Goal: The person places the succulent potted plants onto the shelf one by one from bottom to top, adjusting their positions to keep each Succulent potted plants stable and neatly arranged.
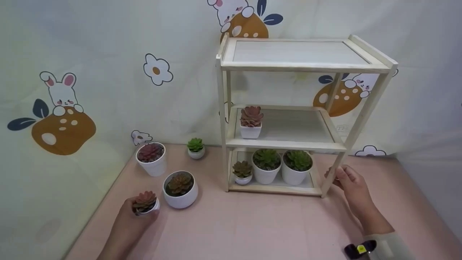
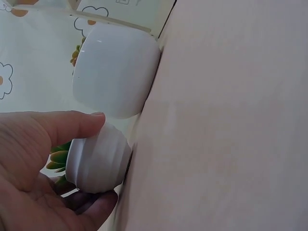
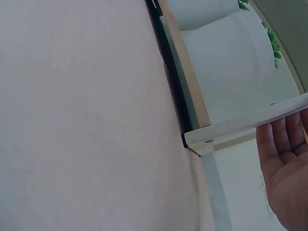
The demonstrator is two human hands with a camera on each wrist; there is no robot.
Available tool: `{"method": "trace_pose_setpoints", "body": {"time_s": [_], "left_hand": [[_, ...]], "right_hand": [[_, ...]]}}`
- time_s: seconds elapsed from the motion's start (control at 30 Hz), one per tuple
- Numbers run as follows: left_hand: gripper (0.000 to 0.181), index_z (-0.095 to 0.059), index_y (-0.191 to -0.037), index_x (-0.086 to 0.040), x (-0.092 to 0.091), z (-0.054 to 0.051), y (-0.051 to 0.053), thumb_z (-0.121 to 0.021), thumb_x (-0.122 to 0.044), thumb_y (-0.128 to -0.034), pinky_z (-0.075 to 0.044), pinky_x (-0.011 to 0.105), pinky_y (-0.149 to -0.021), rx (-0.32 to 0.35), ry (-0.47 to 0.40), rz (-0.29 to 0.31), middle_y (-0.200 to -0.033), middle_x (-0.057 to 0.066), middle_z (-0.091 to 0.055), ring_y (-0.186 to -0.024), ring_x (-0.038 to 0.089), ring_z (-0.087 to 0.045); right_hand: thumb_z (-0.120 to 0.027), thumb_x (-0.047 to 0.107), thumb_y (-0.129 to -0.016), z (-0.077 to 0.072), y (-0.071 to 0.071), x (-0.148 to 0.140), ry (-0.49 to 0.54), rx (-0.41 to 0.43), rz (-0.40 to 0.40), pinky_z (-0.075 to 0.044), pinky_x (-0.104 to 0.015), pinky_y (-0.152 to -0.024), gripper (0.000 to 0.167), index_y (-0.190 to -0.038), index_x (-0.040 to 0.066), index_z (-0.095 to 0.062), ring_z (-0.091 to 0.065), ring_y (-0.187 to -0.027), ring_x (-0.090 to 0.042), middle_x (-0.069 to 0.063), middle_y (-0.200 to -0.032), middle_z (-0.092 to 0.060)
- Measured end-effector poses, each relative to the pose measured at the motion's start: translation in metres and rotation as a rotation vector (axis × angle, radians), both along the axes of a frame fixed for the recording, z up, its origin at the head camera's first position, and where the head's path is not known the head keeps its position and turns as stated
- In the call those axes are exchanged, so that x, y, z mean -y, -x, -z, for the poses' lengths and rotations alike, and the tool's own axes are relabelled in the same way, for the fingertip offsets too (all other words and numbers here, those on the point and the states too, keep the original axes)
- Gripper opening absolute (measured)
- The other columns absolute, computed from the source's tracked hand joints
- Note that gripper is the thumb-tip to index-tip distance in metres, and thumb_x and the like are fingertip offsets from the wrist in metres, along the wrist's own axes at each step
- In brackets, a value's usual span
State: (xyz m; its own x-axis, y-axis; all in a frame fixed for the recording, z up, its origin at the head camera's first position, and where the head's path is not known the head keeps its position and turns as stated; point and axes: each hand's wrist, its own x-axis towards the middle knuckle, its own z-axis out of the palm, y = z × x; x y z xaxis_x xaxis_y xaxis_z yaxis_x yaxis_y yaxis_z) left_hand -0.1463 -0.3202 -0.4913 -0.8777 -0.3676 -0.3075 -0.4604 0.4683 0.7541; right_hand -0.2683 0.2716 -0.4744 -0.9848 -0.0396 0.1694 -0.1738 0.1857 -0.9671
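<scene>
On the left in the head view, my left hand grips a small white pot with a reddish succulent. Thumb and fingers clasp the ribbed sides of that pot in the left wrist view, its base at the pink surface. Beside it stands a rounder white pot with a brownish succulent. My right hand holds the front right post of a three-tier wooden shelf, low down. Its fingers meet the post in the right wrist view; the thumb is hidden there.
A dark red succulent and a small green succulent stand behind on the pink table. The middle tier bears a pinkish succulent. On the bottom tier are a small brownish one and two green ones.
</scene>
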Motion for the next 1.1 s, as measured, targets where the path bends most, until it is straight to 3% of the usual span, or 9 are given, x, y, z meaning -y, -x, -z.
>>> {"method": "trace_pose_setpoints", "body": {"time_s": [0.2, 0.37, 0.63, 1.1], "left_hand": [[0.1, -0.023, -0.156, 0.006, -0.006, -0.005, -0.002, -0.081, -0.039, -0.0889, -0.019, 0.067, -0.126, 0.002, -0.019, -0.04, -0.161, 0.032, -0.03, -0.152, 0.048, -0.027], [0.098, -0.026, -0.155, 0.006, -0.01, -0.008, -0.005, -0.08, -0.041, -0.0888, -0.021, 0.064, -0.126, -0.056, -0.013, -0.035, -0.16, 0.031, -0.035, -0.152, 0.045, -0.03], [0.096, -0.026, -0.155, 0.006, -0.017, -0.014, -0.006, -0.08, -0.038, -0.09, -0.02, 0.062, -0.128, -0.105, -0.023, -0.048, -0.161, 0.03, -0.033, -0.153, 0.045, -0.028], [0.096, -0.023, -0.158, 0.003, -0.031, -0.027, -0.01, -0.081, -0.031, -0.0906, -0.025, 0.058, -0.128, -0.176, -0.089, -0.105, -0.165, 0.027, -0.028, -0.152, 0.043, -0.029]], "right_hand": [[-0.048, 0.038, -0.111, 0.001, 0.0, -0.001, -0.016, 0.007, -0.003, -0.057, -0.018, -0.094, 0.049, -0.122, -0.008, -0.058, -0.069, -0.104, -0.002, 0.005, -0.106, -0.072], [-0.047, 0.039, -0.11, 0.0, 0.0, -0.001, -0.03, 0.019, 0.0, -0.057, -0.018, -0.094, 0.047, -0.122, -0.005, -0.06, -0.069, -0.105, -0.003, 0.002, -0.109, -0.072], [-0.047, 0.041, -0.11, -0.001, 0.0, -0.001, -0.046, 0.042, -0.005, -0.056, -0.017, -0.096, 0.042, -0.122, 0.003, -0.061, -0.067, -0.107, -0.002, 0.008, -0.109, -0.07], [-0.047, 0.042, -0.11, -0.001, 0.0, -0.001, -0.053, 0.05, 0.01, -0.056, -0.016, -0.096, 0.048, -0.125, -0.003, -0.059, -0.067, -0.107, -0.002, 0.002, -0.113, -0.071]]}}
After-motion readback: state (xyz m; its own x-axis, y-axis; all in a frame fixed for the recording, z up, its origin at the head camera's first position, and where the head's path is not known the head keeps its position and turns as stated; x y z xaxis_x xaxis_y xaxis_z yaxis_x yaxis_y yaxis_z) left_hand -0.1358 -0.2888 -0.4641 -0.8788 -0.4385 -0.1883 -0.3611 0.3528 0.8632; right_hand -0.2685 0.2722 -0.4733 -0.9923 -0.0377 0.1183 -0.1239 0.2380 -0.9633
